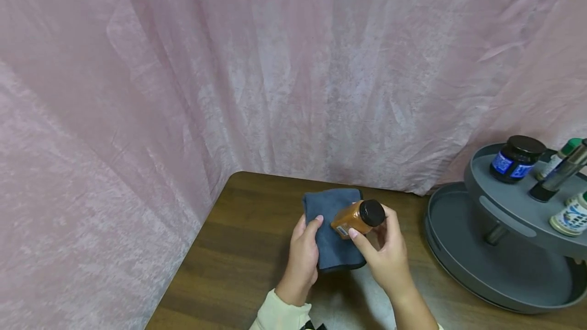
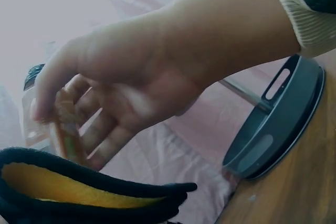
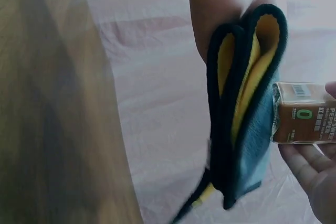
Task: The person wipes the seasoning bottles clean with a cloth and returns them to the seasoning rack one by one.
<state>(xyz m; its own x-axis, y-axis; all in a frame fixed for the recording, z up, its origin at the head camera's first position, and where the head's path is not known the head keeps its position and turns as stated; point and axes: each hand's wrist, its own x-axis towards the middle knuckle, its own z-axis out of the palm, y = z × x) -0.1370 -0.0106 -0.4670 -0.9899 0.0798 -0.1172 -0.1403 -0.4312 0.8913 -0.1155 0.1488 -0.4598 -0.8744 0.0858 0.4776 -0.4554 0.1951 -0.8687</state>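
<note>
My left hand (image 1: pixel 303 253) holds a folded blue-grey cloth (image 1: pixel 337 248), its thumb lying on the cloth's face. In the right wrist view the cloth (image 3: pixel 257 145) shows dark edging and a yellow inner side between its folds. A spice jar (image 1: pixel 349 220) with orange-brown contents and a black lid is gripped between the thumb and fingers of my right hand (image 1: pixel 390 258). The jar is tilted, its base against or very close to the cloth. Its label (image 3: pixel 310 116) reads "sweet pepper" in part.
On the right stands a grey two-tier round tray (image 1: pixel 451 218). Its upper tier bears a dark jar with a blue label (image 1: pixel 515 159), a tilted grinder-like bottle (image 1: pixel 557 174) and a white patterned jar (image 1: pixel 572 216). A pink curtain (image 1: pixel 293 75) hangs behind the wooden table (image 1: pixel 229 248).
</note>
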